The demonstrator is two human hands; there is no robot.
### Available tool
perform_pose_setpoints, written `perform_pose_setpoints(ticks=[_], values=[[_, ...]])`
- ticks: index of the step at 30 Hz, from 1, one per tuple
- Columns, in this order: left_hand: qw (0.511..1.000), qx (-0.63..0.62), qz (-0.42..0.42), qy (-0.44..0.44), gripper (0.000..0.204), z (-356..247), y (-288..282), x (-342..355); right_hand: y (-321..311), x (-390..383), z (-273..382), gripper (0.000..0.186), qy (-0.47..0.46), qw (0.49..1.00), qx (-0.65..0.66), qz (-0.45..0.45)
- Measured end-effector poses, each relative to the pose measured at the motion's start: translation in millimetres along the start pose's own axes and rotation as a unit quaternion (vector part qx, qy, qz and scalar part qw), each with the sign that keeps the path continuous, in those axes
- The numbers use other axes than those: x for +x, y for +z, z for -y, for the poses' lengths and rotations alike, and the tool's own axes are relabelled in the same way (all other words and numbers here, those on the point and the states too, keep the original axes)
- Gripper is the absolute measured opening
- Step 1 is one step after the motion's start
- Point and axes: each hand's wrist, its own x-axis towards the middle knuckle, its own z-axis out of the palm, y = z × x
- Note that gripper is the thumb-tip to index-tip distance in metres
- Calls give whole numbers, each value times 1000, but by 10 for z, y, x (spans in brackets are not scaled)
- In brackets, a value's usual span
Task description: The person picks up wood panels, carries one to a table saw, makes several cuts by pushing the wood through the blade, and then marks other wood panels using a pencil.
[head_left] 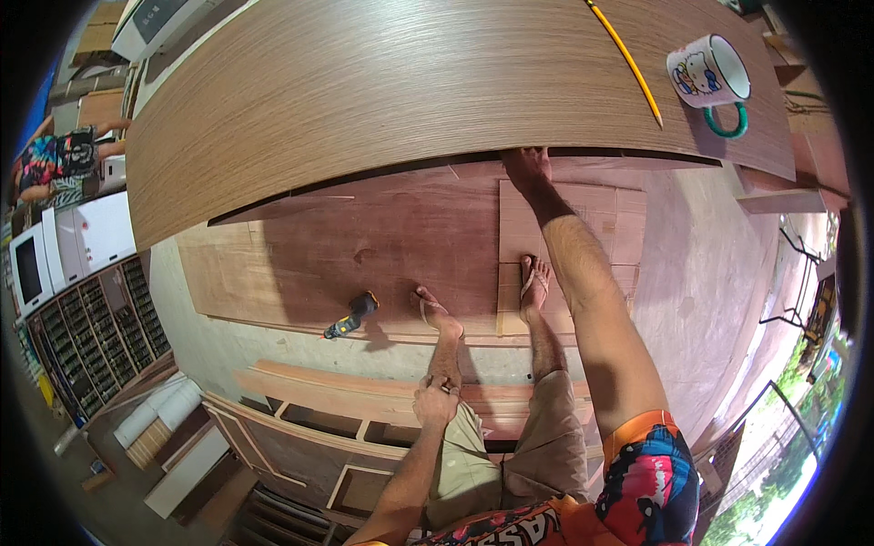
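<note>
A wood-grain tabletop (364, 82) stretches across the upper part of the head view. My right hand (528, 166) reaches to its near edge, beside a long dark gap; most of the fingers are hidden under the edge. Low in front of my left thigh, my left hand (435, 403) is closed, with a small dark bit showing at the fingers that I cannot make out. On the tabletop to the right lie a yellow pencil (628, 64) and, beside it, a white mug (692, 76) with a cartoon picture and a green handle.
A cordless drill (353, 316) rests on a plywood sheet (309, 264) on the floor. Flattened cardboard (583, 209) lies under my right foot. Wooden frames (346, 428) stand behind me. At left are a white machine (82, 241), a parts rack (100, 323) and another person (59, 159).
</note>
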Motion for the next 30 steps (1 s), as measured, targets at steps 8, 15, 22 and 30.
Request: perform_pose_setpoints(ticks=[8,15,22,30], values=[[1000,-6,12,-18,44,3,26,-9,-309,-36,-28,51,19,995,57,75],[999,-35,13,-24,44,57,23,4,-385,-330,170,61,17,994,59,-92],[998,-53,10,-13,42,159,32,21,-493,-356,1548,62,-226,948,140,-173],[995,-99,-1,-23,43,320,50,39,-577,577,2032,55,-132,976,148,-94]])
